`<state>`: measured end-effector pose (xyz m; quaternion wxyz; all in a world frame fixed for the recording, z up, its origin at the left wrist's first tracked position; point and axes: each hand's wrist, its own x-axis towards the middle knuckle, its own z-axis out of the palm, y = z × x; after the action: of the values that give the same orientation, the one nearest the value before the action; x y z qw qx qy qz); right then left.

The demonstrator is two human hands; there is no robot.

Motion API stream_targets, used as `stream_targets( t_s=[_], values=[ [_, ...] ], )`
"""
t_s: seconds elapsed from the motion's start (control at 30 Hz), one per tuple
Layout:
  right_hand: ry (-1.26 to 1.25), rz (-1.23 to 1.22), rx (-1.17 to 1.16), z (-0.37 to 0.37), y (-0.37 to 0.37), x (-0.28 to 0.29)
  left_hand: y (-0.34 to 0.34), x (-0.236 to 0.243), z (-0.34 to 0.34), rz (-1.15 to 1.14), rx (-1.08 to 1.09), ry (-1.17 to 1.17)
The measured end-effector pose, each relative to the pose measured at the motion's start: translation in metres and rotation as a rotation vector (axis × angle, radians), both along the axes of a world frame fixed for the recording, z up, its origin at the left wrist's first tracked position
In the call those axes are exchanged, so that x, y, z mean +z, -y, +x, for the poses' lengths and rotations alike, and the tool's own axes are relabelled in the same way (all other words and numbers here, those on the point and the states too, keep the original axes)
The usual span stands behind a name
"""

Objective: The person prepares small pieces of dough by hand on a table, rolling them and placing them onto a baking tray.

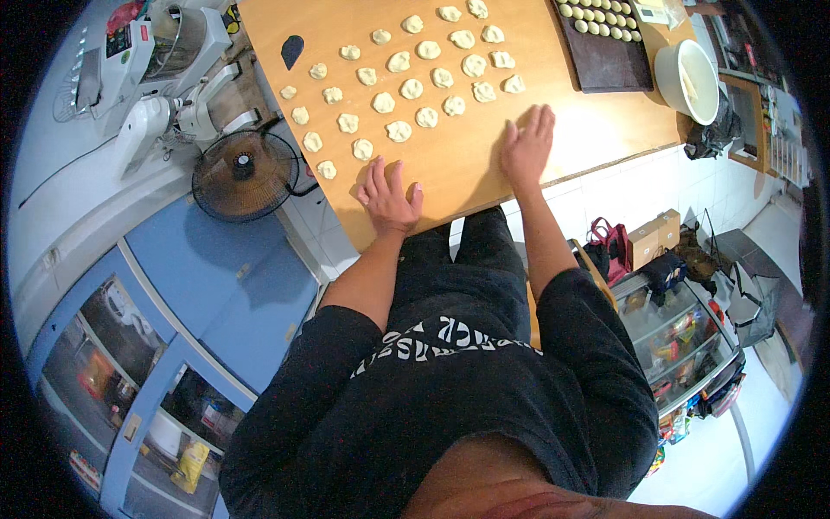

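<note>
My left hand [389, 198] rests at the near edge of the wooden table [458, 177], its fingers spread and holding nothing visible. Just beyond its fingertips lies a lump of pale dough [362, 150]. Further right, my right hand [526, 154] is over the tabletop with its fingers stretched out and the thumb apart; whatever is under the palm is hidden. Several rough dough pieces spread in slanting rows across the table, among them one dough piece [399, 131] between and beyond the hands and another dough piece [514, 84] past my right fingertips.
A dark scraper [292, 52] lies at the far left of the table. At the far right are a dark tray [614, 76] of round dough balls, a white bowl [707, 99] with dough and a scale [660, 12]. A fan [244, 166] and mixers [156, 121] stand left.
</note>
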<state>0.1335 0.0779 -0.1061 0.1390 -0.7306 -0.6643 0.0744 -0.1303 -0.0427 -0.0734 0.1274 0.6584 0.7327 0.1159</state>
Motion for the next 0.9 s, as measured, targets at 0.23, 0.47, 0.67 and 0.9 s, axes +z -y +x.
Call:
stream_targets(
  t_s=[0.23, 0.47, 0.67, 0.9],
  values=[
    [0.029, -0.280, 0.253, -0.015, 0.084, 0.019, 0.002, -0.002, -0.003, -0.088, 0.045, -0.051],
    [0.044, -0.048, 0.139, -0.022, 0.008, 0.005, -0.002, 0.000, -0.001, -0.039, 0.019, -0.008],
    [-0.041, -0.180, 0.337, 0.000, 0.078, 0.017, 0.002, 0.001, -0.002, -0.084, 0.046, -0.035],
    [-0.110, 0.020, 0.178, -0.053, 0.018, 0.014, -0.003, -0.008, -0.001, 0.041, 0.051, 0.008]
  ],
)
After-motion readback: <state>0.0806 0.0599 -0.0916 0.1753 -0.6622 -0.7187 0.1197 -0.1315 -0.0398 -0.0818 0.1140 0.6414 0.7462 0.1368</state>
